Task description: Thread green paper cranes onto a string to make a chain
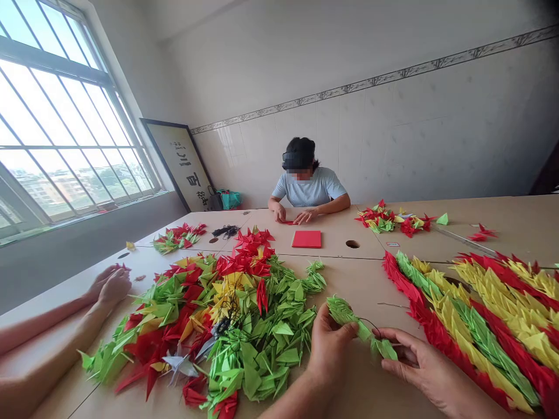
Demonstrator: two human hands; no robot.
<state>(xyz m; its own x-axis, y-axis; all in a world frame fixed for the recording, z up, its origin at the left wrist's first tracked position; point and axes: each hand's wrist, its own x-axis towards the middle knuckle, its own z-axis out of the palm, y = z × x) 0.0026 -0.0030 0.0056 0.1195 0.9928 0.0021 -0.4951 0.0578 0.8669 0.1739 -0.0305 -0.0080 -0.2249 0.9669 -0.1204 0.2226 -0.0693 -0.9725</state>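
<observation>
My left hand (pixel 329 343) is closed round a bunch of green folded paper cranes (pixel 343 311) threaded close together. Just to the right, my right hand (pixel 408 355) pinches by a green crane (pixel 385 348), with a thin dark cord arching between the two hands. Left of my hands lies a large heap of loose green cranes (pixel 262 355), mixed with red cranes (pixel 148 343) and yellow ones. Long rows of red, yellow and green strung cranes (pixel 471 326) lie to my right.
A person (pixel 310 186) across the table works on red paper beside a red paper stack (pixel 306 239). Another person's hands (pixel 111 285) rest at the left. Smaller crane piles, black cords (pixel 226 231) and a round table hole (pixel 352 244) lie farther back.
</observation>
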